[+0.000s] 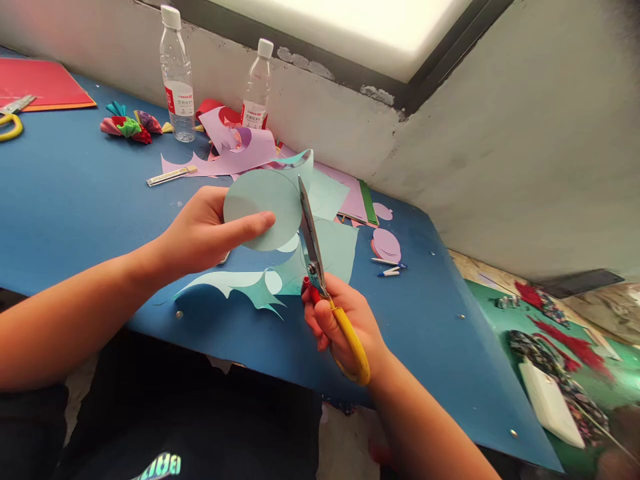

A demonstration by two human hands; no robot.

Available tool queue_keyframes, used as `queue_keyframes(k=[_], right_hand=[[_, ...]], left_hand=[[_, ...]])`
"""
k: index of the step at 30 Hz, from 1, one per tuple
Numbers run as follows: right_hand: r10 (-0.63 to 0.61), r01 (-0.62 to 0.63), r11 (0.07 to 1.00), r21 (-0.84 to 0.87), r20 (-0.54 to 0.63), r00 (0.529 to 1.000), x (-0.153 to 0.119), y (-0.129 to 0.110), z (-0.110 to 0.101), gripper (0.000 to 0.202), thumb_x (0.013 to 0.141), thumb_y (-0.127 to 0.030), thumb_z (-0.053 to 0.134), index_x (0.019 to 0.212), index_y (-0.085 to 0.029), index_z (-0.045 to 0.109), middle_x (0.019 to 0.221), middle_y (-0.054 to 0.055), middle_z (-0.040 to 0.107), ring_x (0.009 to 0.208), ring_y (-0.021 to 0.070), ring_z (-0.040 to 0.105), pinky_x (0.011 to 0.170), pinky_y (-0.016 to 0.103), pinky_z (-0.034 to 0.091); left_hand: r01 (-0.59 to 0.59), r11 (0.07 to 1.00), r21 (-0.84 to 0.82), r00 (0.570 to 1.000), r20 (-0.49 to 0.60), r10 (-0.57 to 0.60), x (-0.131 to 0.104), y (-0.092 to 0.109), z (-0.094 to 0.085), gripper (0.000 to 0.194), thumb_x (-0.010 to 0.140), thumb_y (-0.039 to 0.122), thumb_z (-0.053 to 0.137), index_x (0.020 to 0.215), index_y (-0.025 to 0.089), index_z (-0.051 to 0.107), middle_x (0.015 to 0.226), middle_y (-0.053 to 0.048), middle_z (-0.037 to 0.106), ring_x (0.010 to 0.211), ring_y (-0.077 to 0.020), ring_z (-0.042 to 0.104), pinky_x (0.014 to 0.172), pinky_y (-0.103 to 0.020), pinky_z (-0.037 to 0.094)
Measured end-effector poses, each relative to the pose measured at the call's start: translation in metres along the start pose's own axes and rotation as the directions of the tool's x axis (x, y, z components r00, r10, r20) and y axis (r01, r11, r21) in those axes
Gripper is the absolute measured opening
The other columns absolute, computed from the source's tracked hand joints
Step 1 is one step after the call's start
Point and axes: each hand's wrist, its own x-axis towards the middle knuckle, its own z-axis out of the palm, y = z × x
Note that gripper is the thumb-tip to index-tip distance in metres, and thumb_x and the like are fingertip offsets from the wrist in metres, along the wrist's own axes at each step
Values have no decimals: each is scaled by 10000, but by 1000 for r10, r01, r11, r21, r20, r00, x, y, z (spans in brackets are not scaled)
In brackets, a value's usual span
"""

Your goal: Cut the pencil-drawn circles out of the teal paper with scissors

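Between the thumb and fingers of my left hand (210,230) is a pale green paper circle (257,193), held up above the table. My right hand (347,327) grips a pair of scissors (311,243) by its yellow handles, blades pointing up and lying along the circle's right edge. The blades look closed or nearly so. Behind and below them, a pale green paper sheet (335,250) with drawn outlines curls over the table. A cut-away strip of the same green paper (220,280) with scalloped edges hangs down beneath my left hand.
On the blue table (80,220) two plastic bottles (176,80) stand by the wall, near purple paper scraps (240,153) and a folded colourful bundle (131,127). Purple paper circles (387,245) and pens (393,270) lie right. Far left are red sheets (40,83) and yellow-handled scissors (13,120).
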Motion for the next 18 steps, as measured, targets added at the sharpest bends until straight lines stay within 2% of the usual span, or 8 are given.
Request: queue_keyframes(k=[5,12,18], right_hand=[[-6,6,1000,11,0,1000,0,0,0,801,958,-1035,787,994,-254,612,633,-79,557,416,101,454,418,265,357],[1,-1,1000,8,2,1000,0,1,1,804,954,-1038,788,990,-255,611,627,-79,555,407,101,465,419,258,371],[-5,5,1000,2,6,1000,1,2,0,805,957,-1042,779,990,-259,597,616,-87,545,407,100,460,420,256,370]], left_hand=[[16,1000,-8,1000,-17,-17,-2,0,-1,394,822,441,1025,700,231,715,715,-9,613,672,-161,514,579,-297,465],[9,1000,-28,999,-34,-10,-1,-5,-3,345,821,439,1021,759,221,761,763,-20,684,705,-172,571,618,-297,517],[6,1000,-22,998,-69,-8,-2,-7,-2,415,857,515,1018,780,213,745,787,-30,721,728,-180,636,631,-286,555]])
